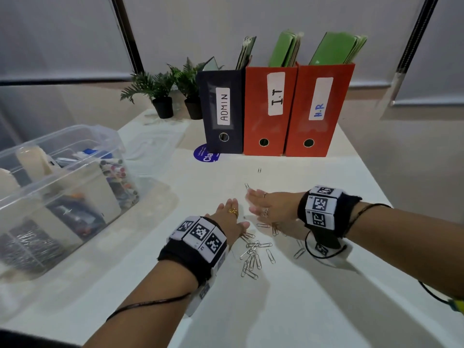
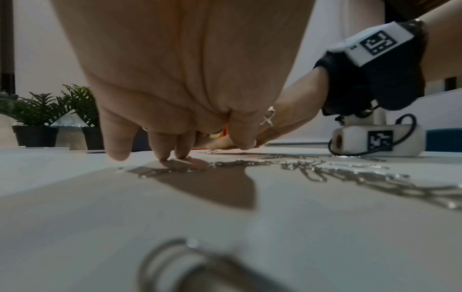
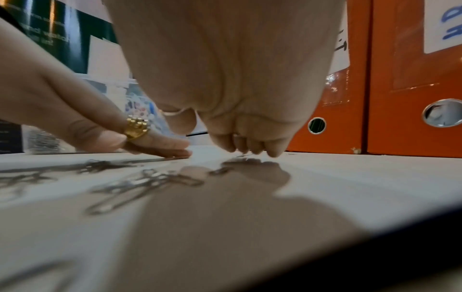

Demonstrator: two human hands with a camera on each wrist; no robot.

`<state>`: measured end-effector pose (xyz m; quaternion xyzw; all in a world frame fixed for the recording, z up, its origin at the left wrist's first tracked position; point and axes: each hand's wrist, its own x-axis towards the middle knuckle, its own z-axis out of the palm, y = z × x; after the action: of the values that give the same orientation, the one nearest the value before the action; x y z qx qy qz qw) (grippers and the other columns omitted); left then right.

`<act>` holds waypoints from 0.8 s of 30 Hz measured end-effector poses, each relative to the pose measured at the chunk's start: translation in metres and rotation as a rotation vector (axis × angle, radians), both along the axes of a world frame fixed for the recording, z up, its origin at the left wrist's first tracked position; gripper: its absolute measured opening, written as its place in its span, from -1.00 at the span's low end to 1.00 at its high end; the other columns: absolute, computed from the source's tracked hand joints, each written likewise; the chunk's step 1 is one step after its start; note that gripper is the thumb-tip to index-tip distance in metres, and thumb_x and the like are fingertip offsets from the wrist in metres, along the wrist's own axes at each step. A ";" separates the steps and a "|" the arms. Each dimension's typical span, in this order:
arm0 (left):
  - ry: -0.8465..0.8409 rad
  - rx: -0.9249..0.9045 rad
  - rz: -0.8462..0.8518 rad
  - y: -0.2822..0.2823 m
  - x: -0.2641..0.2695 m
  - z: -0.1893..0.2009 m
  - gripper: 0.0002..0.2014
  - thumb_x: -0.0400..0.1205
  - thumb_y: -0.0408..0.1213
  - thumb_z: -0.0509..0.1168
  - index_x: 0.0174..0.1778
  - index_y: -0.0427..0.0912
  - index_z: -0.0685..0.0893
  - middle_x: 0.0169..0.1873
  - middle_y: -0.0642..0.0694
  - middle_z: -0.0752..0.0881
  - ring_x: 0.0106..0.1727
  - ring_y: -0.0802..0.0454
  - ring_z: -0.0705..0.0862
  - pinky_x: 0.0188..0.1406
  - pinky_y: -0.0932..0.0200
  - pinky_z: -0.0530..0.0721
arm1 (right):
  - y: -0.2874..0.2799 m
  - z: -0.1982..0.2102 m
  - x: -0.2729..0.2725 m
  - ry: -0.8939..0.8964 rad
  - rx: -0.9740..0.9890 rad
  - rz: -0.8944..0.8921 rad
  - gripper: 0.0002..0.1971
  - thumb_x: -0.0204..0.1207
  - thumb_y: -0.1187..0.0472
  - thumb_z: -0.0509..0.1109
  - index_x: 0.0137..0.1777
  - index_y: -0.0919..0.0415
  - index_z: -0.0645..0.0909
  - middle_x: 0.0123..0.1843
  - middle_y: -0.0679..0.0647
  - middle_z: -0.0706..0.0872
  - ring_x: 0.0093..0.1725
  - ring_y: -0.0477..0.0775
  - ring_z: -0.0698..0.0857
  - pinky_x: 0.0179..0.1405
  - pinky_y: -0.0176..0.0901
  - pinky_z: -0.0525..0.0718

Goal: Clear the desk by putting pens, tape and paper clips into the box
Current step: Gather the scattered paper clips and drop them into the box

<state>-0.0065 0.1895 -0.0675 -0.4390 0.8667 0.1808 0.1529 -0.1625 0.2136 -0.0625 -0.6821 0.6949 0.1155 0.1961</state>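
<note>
Several silver paper clips [image 1: 253,254] lie scattered on the white desk [image 1: 313,285], close to me. Both my hands hover low over them, palms down. My left hand [image 1: 232,210], with a gold ring, has straight fingers whose fingertips [image 2: 165,157] touch the desk beside the clips [image 2: 312,170]. My right hand [image 1: 261,204] is just to its right, its fingertips [image 3: 250,151] on the desk past more clips [image 3: 150,181]. Neither hand holds anything. Two stray clips [image 1: 247,186] lie beyond the fingers. The clear plastic box [image 1: 50,137] stands at left, holding tape [image 1: 35,162], markers [image 1: 118,177] and clips.
A dark ADMIN binder [image 1: 223,109] and red IT [image 1: 268,109] and HR [image 1: 319,109] file boxes stand at the back of the desk. Two small potted plants [image 1: 160,96] sit left of them. A blue round sticker [image 1: 207,154] lies by the dark binder. The desk's edge runs along the right.
</note>
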 end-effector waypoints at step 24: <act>-0.052 0.004 -0.004 -0.007 -0.004 0.003 -0.44 0.78 -0.09 -0.13 0.66 -0.24 -0.09 0.67 -0.09 -0.10 0.67 -0.22 -0.06 0.65 -0.10 -0.01 | 0.012 0.051 -0.017 -0.201 -0.001 -0.082 -0.50 0.65 0.34 0.16 0.58 0.07 0.32 0.48 0.00 0.53 0.51 -0.01 0.44 0.54 -0.16 0.29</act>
<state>-0.0104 0.1830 -0.0649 -0.4413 0.8631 0.1708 0.1764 -0.1795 0.2252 -0.0113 -0.6615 0.6989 0.0378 0.2691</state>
